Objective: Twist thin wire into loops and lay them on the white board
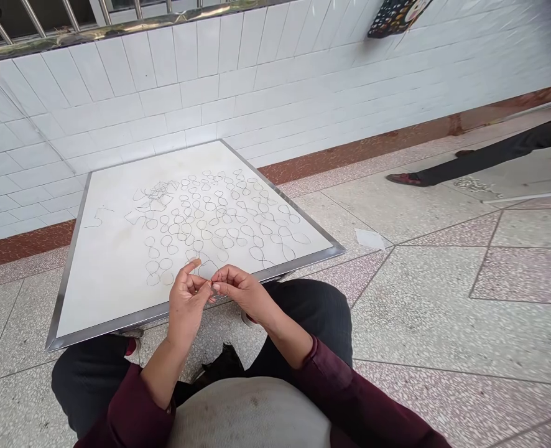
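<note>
Both hands meet over the near edge of a white table (102, 274) with a grey metal rim. A thin dark wire loop (209, 261) rises from between the fingertips. My left hand (186, 302) pinches it with thumb and finger, its other fingers partly raised. From the other side my right hand (240, 289) also pinches the wire, fingertips almost touching the left ones. Beyond the hands, many thin wire figure-eights (229, 211) lie spread in rows. A tangled heap of bent wire pieces (158, 191) rests at the back left of these.
A few loose wire bits (101, 216) lie at the table's left. The table's far side stands against a white tiled wall (173, 112). To the right, another person's leg (485, 152) stretches across the floor, and a white paper (369, 239) lies by the table's corner.
</note>
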Tool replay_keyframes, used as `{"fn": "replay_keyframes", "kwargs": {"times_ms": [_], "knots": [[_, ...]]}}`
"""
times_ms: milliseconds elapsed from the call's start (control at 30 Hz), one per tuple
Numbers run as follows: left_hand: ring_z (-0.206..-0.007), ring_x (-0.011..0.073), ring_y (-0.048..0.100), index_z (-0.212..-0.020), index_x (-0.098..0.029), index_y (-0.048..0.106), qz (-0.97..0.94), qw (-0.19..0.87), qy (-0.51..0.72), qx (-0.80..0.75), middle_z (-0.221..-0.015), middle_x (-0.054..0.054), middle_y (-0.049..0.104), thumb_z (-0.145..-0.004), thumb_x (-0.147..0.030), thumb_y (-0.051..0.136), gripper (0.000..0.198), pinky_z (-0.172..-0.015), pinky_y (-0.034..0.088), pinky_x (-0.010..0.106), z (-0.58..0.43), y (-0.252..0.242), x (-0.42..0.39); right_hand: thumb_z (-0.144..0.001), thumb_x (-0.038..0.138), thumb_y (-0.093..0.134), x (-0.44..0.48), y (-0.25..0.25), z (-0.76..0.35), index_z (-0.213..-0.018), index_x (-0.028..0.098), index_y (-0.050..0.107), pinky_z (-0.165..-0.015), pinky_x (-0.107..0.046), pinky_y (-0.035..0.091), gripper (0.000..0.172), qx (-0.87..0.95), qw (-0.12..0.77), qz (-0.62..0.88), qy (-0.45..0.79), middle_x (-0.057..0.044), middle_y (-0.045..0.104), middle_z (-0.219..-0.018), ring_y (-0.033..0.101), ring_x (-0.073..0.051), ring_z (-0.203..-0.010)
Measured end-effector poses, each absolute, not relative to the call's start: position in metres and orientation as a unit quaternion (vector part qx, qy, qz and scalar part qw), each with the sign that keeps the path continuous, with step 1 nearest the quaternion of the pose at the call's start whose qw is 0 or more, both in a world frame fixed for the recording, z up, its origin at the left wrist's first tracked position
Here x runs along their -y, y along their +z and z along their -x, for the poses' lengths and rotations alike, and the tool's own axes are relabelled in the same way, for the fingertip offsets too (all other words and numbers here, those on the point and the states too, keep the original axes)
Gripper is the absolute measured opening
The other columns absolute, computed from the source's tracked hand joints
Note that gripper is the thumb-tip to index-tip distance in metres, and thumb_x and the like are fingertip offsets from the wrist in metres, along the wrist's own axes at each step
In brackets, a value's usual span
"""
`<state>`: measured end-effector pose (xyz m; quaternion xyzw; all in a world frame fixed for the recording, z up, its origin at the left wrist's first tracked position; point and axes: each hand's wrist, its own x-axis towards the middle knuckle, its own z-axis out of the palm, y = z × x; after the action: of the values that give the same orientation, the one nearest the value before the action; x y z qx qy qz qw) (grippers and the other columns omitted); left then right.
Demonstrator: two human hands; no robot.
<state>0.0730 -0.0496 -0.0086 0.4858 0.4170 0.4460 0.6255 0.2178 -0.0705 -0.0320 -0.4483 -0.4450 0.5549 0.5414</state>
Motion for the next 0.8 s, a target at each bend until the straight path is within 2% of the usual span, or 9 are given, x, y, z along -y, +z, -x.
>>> {"fn": "replay_keyframes", "kwargs": {"times_ms": [133,333,567,800], "knots": [[-0.066,0.0130,0.058,-0.132,-0.018,0.049,-0.520,0.619,0.429,-0.403,-0.071,-0.002,0.059,-0.084,-0.029,0.065,0.051,-0.067,0.053,0.030,-0.071,-0.011,0.049,-0.079,0.036,0.071,0.071,-0.032,-0.223,-0.086,0.021,0.065,-0.072,-0.029,0.049,0.018,0.453,0.524,0.467,0.550,0.001,0.063,-0.080,0.058,-0.013,-0.072],[-0.071,0.0137,0.057,-0.137,-0.019,0.047,-0.569,0.606,0.400,-0.387,-0.074,-0.001,0.059,-0.088,-0.034,0.061,0.053,-0.072,0.049,0.030,-0.070,-0.014,0.048,-0.087,0.037,0.065,0.073,-0.033,-0.225,-0.084,0.022,0.059,-0.075,-0.032,0.049,0.017,0.466,0.531,0.423,0.567,0.001,0.062,-0.078,0.061,-0.015,-0.075],[-0.072,0.0130,0.057,-0.139,-0.019,0.046,-0.486,0.702,0.369,-0.367,-0.076,0.001,0.063,-0.090,-0.039,0.059,0.054,-0.065,0.038,0.025,-0.073,-0.010,0.046,-0.091,0.040,0.060,0.074,-0.028,-0.233,-0.086,0.021,0.056,-0.074,-0.031,0.044,0.020,0.488,0.503,0.397,0.593,0.000,0.063,-0.078,0.058,-0.015,-0.076],[-0.071,0.0123,0.056,-0.138,-0.022,0.050,-0.547,0.655,0.361,-0.376,-0.074,0.000,0.061,-0.095,-0.039,0.051,0.047,-0.061,0.036,0.024,-0.072,-0.005,0.043,-0.090,0.038,0.061,0.070,-0.021,-0.234,-0.085,0.020,0.055,-0.074,-0.031,0.043,0.019,0.492,0.497,0.386,0.602,-0.001,0.063,-0.078,0.057,-0.015,-0.076]]}}
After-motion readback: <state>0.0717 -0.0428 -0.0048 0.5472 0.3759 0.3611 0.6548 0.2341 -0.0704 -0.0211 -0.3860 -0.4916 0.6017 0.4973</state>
